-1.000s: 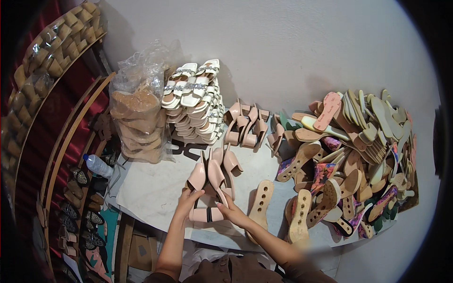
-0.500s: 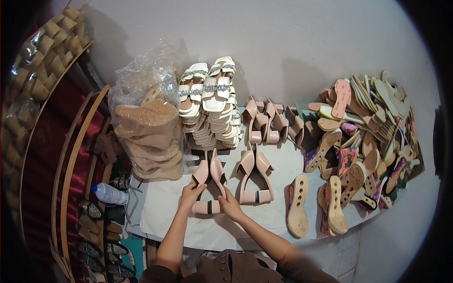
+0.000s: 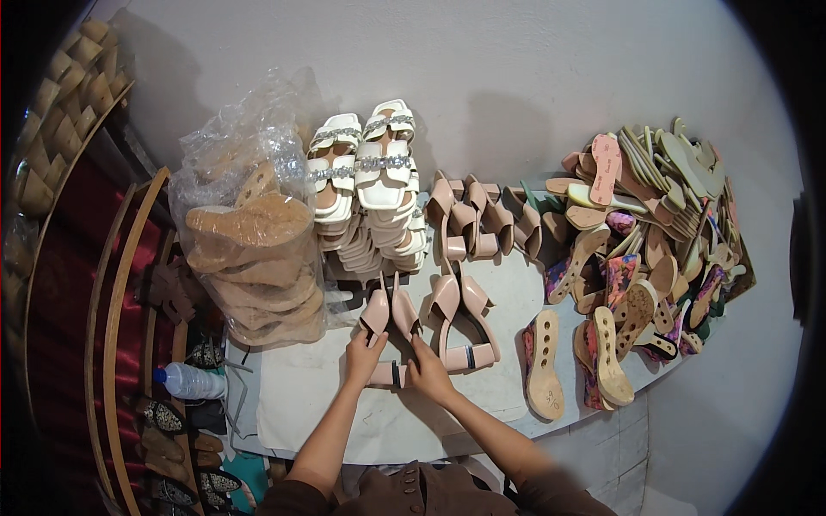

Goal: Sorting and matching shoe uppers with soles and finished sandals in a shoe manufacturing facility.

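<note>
A pair of pink block-heeled sandals stands on the white-covered table in front of me, toes pointing away. My left hand (image 3: 365, 356) is closed on the left pink sandal (image 3: 376, 311). My right hand (image 3: 429, 371) grips the right pink sandal (image 3: 404, 313) and covers part of its heel. Close by on the right, a second pair of pink sandals (image 3: 469, 355) stands side by side, apart from my hands. Behind them, several more pink sandals (image 3: 458, 225) are lined up in a row.
White sandals (image 3: 383, 176) with jewelled straps are stacked behind. To the left stand a plastic bag of wedge soles (image 3: 251, 228) and a water bottle (image 3: 191, 380). Loose soles and wedges (image 3: 667, 206) pile up at the right; wooden wedge soles (image 3: 543, 365) stand nearer me.
Both hands have shifted the held sandals slightly to the right, closer to the neighbouring pair. My view has turned a little, so the background sits further left.
</note>
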`<state>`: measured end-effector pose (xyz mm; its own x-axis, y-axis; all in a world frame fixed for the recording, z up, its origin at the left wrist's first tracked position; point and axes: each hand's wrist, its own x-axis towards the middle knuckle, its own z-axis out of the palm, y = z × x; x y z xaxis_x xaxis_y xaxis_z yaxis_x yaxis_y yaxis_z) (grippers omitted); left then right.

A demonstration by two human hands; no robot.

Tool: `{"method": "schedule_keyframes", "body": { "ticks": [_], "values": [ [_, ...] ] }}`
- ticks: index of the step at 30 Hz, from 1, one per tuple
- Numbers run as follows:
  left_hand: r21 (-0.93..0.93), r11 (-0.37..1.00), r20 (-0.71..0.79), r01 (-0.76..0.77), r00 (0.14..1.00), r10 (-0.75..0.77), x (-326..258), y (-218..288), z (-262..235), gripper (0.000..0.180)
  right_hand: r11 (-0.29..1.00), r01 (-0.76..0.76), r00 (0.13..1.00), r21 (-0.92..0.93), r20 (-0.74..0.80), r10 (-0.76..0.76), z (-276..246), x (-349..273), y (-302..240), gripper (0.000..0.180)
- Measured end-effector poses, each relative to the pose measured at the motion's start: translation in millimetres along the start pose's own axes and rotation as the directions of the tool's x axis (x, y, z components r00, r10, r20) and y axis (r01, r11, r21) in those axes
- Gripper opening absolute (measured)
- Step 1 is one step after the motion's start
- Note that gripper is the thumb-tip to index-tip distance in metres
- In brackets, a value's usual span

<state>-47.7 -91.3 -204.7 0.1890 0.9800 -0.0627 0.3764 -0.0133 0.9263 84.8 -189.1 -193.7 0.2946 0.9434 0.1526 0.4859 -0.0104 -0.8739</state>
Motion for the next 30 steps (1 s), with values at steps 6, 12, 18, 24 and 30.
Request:
{"method": "schedule_keyframes", "body": {
  "ticks": [6,12,18,24,30],
  "values": [
    [0.243,0.943,-0.461,-0.229,0.828,0.320,-15.1,25.8,10.2,0.055,0.995,0.043,0.988,0.094,0.143,-0.056,-63.6,6.8,-11.6,0.030],
    [0.140,0.877,-0.281,-0.459,0.831,0.480,-4.8,112.5,42.0,0.054,0.997,0.022,0.993,0.076,-0.115,-0.013,-142.9,52.3,11.7,0.019],
    [0.085,0.849,0.015,-0.521,0.853,0.522,38.0,160.4,144.8,0.042,0.970,0.156,0.929,-0.184,-0.305,-0.207,-221.3,131.6,52.7,0.021],
    [-0.122,0.889,0.158,-0.442,0.876,0.457,83.9,181.7,256.5,0.038,0.812,-0.026,0.863,-0.583,-0.422,-0.276,-244.8,187.6,121.3,0.035],
    [-0.123,0.935,0.208,-0.333,0.913,0.352,94.8,184.7,296.3,0.034,0.802,-0.205,0.935,-0.562,-0.354,-0.010,-244.5,204.2,121.0,0.047]
  ]
}}
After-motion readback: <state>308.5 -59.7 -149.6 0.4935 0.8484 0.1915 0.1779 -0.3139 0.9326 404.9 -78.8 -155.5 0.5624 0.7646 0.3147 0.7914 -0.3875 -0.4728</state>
